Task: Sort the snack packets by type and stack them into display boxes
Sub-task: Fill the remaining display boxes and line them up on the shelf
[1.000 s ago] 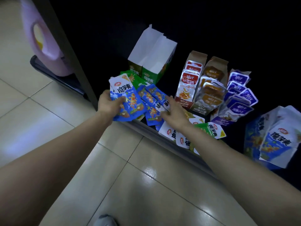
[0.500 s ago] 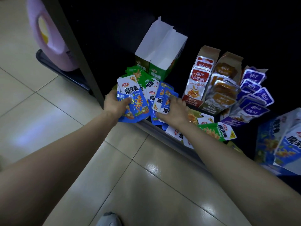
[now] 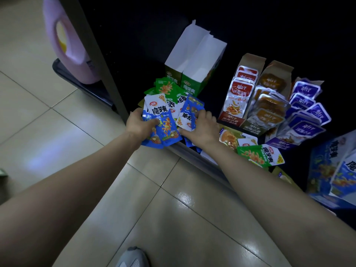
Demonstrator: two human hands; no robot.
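Note:
My left hand (image 3: 139,123) grips a small stack of blue snack packets (image 3: 162,122) at the front edge of a dark shelf. My right hand (image 3: 202,126) holds another blue packet (image 3: 189,113) just to the right, lifted over the loose pile. Green packets (image 3: 166,87) lie behind them, in front of an open green display box (image 3: 194,60) with a white inside. Further right stand a red-packet box (image 3: 239,97), a brown-packet box (image 3: 269,106) and a purple-packet box (image 3: 306,114), all filled. A loose green packet (image 3: 259,154) and a yellow one (image 3: 229,136) lie by my right wrist.
A blue display box (image 3: 331,164) with blue packets stands at the far right. A pink jug (image 3: 65,41) sits on a dark tray left of the shelf's upright post (image 3: 100,60). Glossy floor tiles (image 3: 134,199) fill the foreground, with my shoe (image 3: 133,257) at the bottom.
My right hand has picked up a blue packet and drawn it toward the stack in my left hand. The two hands have come closer together.

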